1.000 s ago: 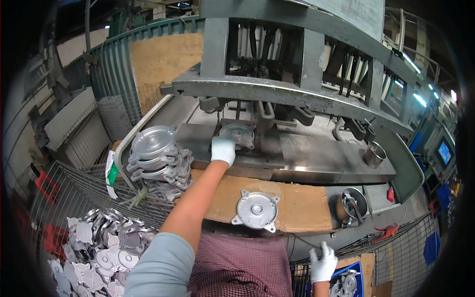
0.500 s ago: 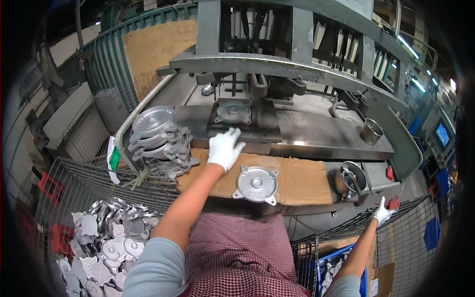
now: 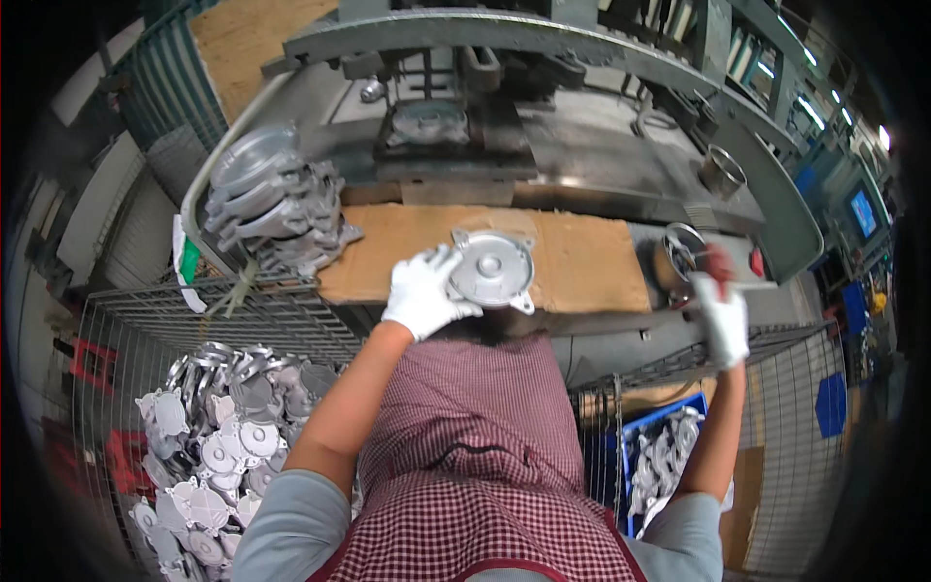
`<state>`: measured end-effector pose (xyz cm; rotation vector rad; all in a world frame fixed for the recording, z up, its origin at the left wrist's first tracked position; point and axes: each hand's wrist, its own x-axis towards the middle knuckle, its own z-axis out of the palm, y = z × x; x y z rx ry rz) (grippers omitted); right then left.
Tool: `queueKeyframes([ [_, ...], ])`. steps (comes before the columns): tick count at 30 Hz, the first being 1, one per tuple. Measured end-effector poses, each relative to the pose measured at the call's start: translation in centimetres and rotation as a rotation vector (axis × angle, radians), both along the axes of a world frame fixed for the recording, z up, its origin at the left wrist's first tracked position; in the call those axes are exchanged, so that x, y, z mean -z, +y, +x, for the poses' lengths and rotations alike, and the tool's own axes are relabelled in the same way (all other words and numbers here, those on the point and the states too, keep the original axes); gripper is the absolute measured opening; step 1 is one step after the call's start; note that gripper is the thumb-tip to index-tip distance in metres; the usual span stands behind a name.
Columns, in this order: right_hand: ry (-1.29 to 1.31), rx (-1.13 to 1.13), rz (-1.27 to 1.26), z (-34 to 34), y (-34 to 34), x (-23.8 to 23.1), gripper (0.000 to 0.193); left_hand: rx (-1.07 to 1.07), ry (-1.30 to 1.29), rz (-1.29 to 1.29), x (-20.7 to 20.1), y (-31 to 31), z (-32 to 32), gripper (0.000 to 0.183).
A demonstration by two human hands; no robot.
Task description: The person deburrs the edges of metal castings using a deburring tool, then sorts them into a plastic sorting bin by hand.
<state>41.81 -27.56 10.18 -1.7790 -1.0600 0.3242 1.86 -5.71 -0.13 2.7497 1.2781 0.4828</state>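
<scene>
My gloved left hand is closed at the left edge of a round silver metal cover with lugs on its rim, thumb below and fingers above. The cover lies on a flat piece of cardboard. My gloved right hand is smeared by motion, closed round a red object whose kind I cannot make out. It is beside a metal pot with tools in it. Another such cover sits on the machine's fixture beyond the cardboard.
A tall stack of metal covers stands left of the cardboard. Wire cages flank me, with a heap of covers at left and a blue bin of metal parts at right. A steel cup stands on the machine bed.
My left hand has come back from near the fixture to the cover on the cardboard. My right hand has risen from the right cage to beside the pot, bringing the red object along.
</scene>
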Motion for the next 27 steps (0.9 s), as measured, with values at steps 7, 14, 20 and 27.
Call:
queueKeyframes([
  [7,-0.562,-0.395,-0.860,-13.7,4.9,-1.4,0.063,-0.008,-0.002,0.018,0.0,-0.1,0.0,0.094],
  [14,-0.602,-0.411,-0.782,-18.3,10.5,1.1,0.063,-0.036,-0.006,-0.065,-1.3,-0.3,0.1,0.118],
  [20,-0.584,-0.350,-0.679,-18.2,15.3,1.8,0.065,-0.043,0.005,-0.105,-1.6,-0.1,0.0,0.122],
  [27,-0.534,-0.546,-0.807,-17.6,9.0,-0.3,0.065,-0.006,-0.021,0.021,-0.4,0.0,-0.2,0.114],
])
